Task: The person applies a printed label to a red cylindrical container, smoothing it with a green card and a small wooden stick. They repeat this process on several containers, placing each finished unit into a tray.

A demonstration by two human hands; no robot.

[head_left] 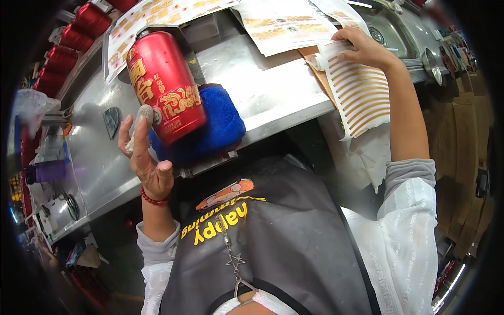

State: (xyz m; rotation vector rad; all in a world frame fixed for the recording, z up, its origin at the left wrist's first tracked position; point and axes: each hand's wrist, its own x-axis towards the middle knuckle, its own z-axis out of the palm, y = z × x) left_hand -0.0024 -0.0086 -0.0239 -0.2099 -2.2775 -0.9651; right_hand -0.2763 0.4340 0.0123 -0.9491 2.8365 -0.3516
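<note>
A shiny red bottle (176, 79) with gold lettering and a gold dragon lies tilted on a folded blue cloth (223, 118) at the bench's front edge. Beside its lower left side is my left hand (149, 163), fingers apart and holding nothing. Pale covers wrap two of its fingers, and one covered fingertip comes up against the bottle or just in front of it. My right hand (365, 50) has its thumb and fingers at the top of a white decal sheet (362, 97) with rows of gold strips. The sheet's lower end hangs past the bench edge.
More gold-printed sheets (286, 26) lie along the back of the metal bench (283, 94). Several red bottles (76, 37) stand at the far left. A dark flat piece (111, 122) rests left of the bottle. A sink (391, 37) is at the far right, with cardboard (462, 152) below.
</note>
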